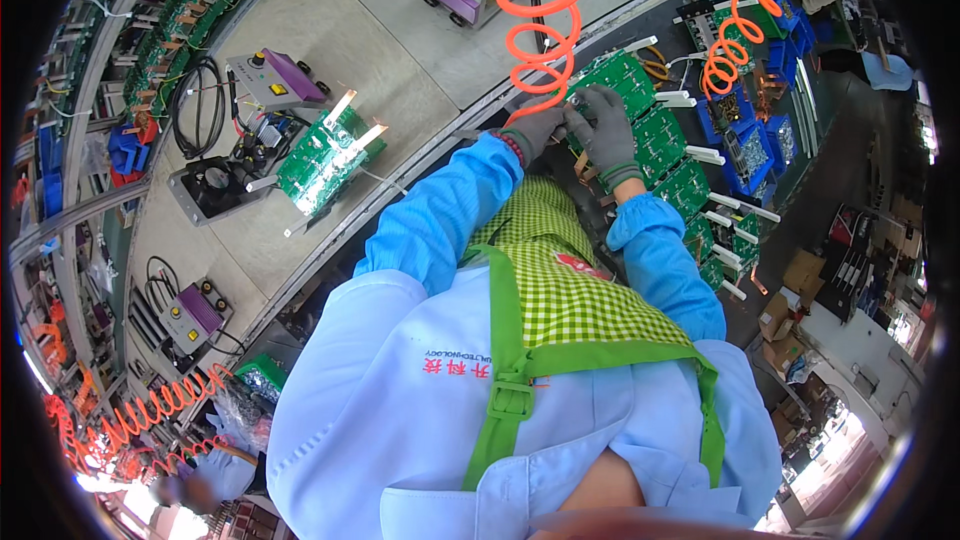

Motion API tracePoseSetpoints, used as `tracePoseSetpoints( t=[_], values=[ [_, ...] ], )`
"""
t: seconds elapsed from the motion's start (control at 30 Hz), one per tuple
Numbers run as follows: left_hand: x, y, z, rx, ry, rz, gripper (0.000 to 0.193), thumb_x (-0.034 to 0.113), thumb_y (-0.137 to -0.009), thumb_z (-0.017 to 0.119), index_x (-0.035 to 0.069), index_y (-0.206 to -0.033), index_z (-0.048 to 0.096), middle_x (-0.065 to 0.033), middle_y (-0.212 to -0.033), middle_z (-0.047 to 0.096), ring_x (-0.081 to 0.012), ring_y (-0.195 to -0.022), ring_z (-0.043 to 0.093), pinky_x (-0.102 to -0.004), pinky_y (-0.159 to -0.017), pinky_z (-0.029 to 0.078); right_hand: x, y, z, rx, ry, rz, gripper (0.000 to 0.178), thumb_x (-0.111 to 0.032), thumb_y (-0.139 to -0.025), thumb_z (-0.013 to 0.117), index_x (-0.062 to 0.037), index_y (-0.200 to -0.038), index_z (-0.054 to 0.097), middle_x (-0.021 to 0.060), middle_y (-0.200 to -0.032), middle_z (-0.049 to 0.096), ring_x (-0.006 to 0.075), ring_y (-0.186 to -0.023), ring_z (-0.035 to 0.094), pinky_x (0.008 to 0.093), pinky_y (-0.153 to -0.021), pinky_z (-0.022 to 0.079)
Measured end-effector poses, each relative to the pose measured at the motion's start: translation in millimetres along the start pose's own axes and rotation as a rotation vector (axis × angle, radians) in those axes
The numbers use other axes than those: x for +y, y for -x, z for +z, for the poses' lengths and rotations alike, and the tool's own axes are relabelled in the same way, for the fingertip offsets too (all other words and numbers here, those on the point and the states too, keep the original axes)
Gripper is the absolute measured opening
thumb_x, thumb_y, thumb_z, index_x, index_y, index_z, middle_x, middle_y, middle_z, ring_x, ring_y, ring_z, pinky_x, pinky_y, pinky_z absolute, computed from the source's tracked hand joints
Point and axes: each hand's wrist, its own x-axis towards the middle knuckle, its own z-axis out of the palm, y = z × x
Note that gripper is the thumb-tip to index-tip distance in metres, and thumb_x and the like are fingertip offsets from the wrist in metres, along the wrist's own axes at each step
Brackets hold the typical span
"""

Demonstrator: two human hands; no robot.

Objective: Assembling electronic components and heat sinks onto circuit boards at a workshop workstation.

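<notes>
My left hand [538, 126], in a grey glove, is closed at the bench edge, where the orange coiled hose [572, 32] runs down to it. What it grips is hidden. Close beside it, my right hand [606, 132], also gloved in grey, has bent fingers drawn together over the near edge of a green circuit board [622, 80]. Anything between those fingers is too small to make out. More green circuit boards [655, 138] with white posts sticking out lie in a row to the right of my right hand.
On the left stands an open unit with a fan [212, 180], a green board assembly [322, 165] and a purple-fronted control box [278, 80]. Blue parts bins [748, 155] and a second orange coiled hose [735, 35] are at the right. Other people are at the far right and lower left.
</notes>
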Motion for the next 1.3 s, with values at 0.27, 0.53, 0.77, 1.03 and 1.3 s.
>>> tracePoseSetpoints(
  t=[0.27, 0.53, 0.77, 1.03, 1.3],
  values=[
    [37, 119, 5, 0.019, -0.07, -0.251, 0.029, 0.033, -0.092, 0.049, 0.01, -0.109, 0.056, -0.0025, -0.085, 0.058, -0.0134, -0.084, 0.057, -0.0283, -0.075, 0.051, -6, 13, -57, 0.077, 0.045, -0.031, 0.02, -0.021, -0.08, 0.066, -0.0028, -0.085, 0.062, 0.0134, -0.102, 0.057, 0.0276, -0.087, 0.06, 0.0345, -0.072, 0.05],
    [71, 37, -123, 0.529, -1.624, 0.489, 0.046, 0.034, -0.088, 0.052, 0.003, -0.121, 0.049, -0.0198, -0.123, 0.047, -0.0355, -0.116, 0.045, -0.0485, -0.092, 0.039, 22, 38, -161, 0.4, 0.143, 0.081, 0.018, -0.021, -0.08, 0.064, -0.003, -0.082, 0.06, 0.0133, -0.084, 0.058, 0.0337, -0.075, 0.057, 0.0393, -0.067, 0.046],
    [39, 2, -156, 0.454, -1.988, 0.294, 0.071, 0.045, -0.088, 0.044, 0.006, -0.144, 0.02, -0.023, -0.148, 0.019, -0.0437, -0.135, 0.019, -0.0633, -0.105, 0.011, 63, 64, -282, 0.345, 0.072, 0.374, 0.021, -0.023, -0.083, 0.059, -0.0025, -0.088, 0.063, 0.0135, -0.083, 0.061, 0.029, -0.074, 0.06, 0.039, -0.068, 0.045],
    [44, -44, -120, 0.517, -2.06, 0.237, 0.072, 0.046, -0.089, 0.043, 0.006, -0.144, 0.02, -0.0234, -0.147, 0.021, -0.0448, -0.134, 0.021, -0.0614, -0.105, 0.013, 179, -30, -220, -0.613, 0.208, 0.147, 0.059, -0.033, -0.085, 0.052, -0.0054, -0.135, 0.038, 0.023, -0.134, 0.043, 0.0351, -0.12, 0.045, 0.0371, -0.101, 0.036],
    [68, -144, -63, 0.476, -1.902, 0.304, 0.076, 0.048, -0.088, 0.042, 0.004, -0.144, 0.016, -0.0239, -0.149, 0.011, -0.0446, -0.137, 0.01, -0.0519, -0.111, 0.011, 278, -78, -129, -0.783, 0.305, 0.337, 0.064, -0.037, -0.08, 0.058, -0.0108, -0.135, 0.04, 0.0207, -0.14, 0.036, 0.0372, -0.128, 0.035, 0.0421, -0.106, 0.03]
  ],
)
